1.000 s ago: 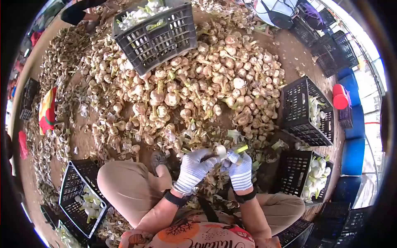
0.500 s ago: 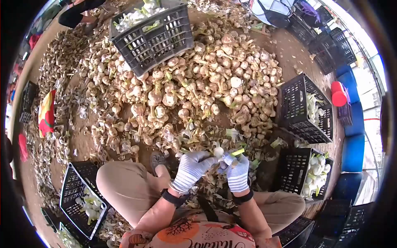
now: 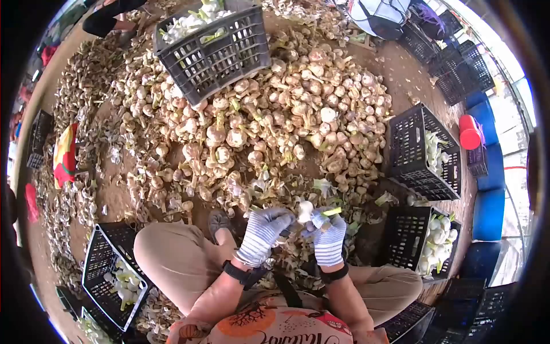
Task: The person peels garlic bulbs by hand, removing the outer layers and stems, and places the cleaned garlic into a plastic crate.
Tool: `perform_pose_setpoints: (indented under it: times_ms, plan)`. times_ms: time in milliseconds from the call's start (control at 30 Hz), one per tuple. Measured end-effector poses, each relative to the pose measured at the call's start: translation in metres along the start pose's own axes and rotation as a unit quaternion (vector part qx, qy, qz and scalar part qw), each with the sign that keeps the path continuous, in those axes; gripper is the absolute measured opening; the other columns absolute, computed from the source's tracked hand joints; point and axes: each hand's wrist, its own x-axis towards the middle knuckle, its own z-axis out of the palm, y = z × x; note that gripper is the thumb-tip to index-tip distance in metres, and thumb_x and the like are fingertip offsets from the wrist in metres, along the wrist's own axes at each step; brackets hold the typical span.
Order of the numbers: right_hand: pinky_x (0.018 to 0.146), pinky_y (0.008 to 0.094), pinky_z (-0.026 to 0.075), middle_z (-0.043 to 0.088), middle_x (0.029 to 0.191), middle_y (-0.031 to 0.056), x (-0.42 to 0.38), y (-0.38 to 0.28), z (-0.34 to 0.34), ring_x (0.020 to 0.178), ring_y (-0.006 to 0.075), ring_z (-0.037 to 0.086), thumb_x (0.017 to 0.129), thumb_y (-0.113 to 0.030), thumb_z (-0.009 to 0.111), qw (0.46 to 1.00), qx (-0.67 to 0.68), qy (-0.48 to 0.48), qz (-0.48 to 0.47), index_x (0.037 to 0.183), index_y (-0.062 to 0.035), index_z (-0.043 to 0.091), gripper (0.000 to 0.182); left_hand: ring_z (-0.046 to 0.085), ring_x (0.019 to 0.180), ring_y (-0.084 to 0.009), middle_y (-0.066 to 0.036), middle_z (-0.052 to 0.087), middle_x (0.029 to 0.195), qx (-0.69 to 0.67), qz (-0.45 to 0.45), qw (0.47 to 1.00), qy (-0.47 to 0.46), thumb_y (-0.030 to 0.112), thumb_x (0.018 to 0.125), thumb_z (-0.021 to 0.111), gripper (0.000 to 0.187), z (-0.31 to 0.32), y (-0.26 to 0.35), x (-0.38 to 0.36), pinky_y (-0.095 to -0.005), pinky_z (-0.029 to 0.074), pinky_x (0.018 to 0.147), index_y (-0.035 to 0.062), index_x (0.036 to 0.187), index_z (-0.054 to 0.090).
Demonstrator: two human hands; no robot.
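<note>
My left hand [image 3: 267,229], in a striped glove, has its fingers curled together close to the left side of a white garlic bulb [image 3: 305,211]; whether they touch it is unclear. The bulb is held by its stem in my right hand [image 3: 329,238], also gloved. A green stem end [image 3: 332,211] sticks out to the right above the right-hand fingers. Loose peelings [image 3: 292,249] lie beneath both hands. Beyond them spreads a large heap of garlic bulbs [image 3: 275,114].
A black crate [image 3: 215,57] of garlic stands on the heap. More garlic crates stand at right [image 3: 424,155], lower right [image 3: 407,238] and lower left [image 3: 114,275]. A red cylindrical object [image 3: 470,132] is at the right. Another person's leg [image 3: 106,22] shows at upper left.
My left-hand fingers have moved slightly left and curled in, away from the bulb. The white bulb shows more fully beside my right hand, which has barely moved.
</note>
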Motion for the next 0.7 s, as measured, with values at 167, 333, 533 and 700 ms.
perform_pose_setpoints:
  times_ms: [167, 333, 533, 700]
  plan:
    - [0.055, 0.0238, 0.048, 0.063, 0.076, 0.0060, -0.005, -0.010, 0.015, 0.067, 0.0125, 0.062, 0.079, -0.004, 0.068, 0.987, -0.130, -0.007, -0.096, 0.082, -0.0015, 0.058, 0.011, 0.051, 0.058, -0.0021, 0.001, 0.061, 0.063, 0.161, -0.011, 0.987, -0.003, 0.010, 0.082, 0.066, 0.012, 0.000, 0.001, 0.004, -0.0196, 0.042, 0.052, -0.0017, 0.085, 0.069]
    - [0.056, 0.0247, 0.048, 0.062, 0.077, 0.0056, 0.001, 0.003, 0.000, 0.061, 0.0132, 0.058, 0.076, -0.004, 0.070, 0.920, -0.308, -0.060, -0.233, 0.080, -0.0021, 0.058, 0.013, 0.051, 0.057, -0.0037, -0.001, 0.062, 0.064, 0.202, 0.009, 0.979, -0.019, 0.004, 0.080, 0.062, 0.010, -0.005, -0.006, 0.006, -0.0204, 0.042, 0.052, -0.0033, 0.080, 0.067]
    - [0.053, 0.0299, 0.049, 0.060, 0.078, 0.0072, 0.000, 0.003, -0.009, 0.062, 0.0158, 0.057, 0.084, -0.014, 0.065, 0.998, 0.048, -0.027, 0.026, 0.093, 0.0003, 0.056, 0.019, 0.062, 0.062, -0.0148, -0.010, 0.065, 0.070, -0.064, -0.088, 0.994, -0.015, 0.005, 0.081, 0.062, 0.013, -0.006, -0.002, 0.002, -0.0255, 0.051, 0.060, -0.0070, 0.085, 0.065]
    - [0.054, 0.0295, 0.049, 0.059, 0.076, 0.0059, -0.001, -0.011, 0.003, 0.061, 0.0149, 0.056, 0.081, -0.009, 0.067, 0.998, 0.053, -0.012, 0.036, 0.087, -0.0009, 0.056, 0.014, 0.064, 0.063, -0.0169, -0.013, 0.066, 0.073, -0.108, -0.110, 0.988, -0.016, 0.007, 0.083, 0.063, 0.016, -0.006, 0.004, 0.002, -0.0261, 0.053, 0.060, -0.0076, 0.090, 0.064]
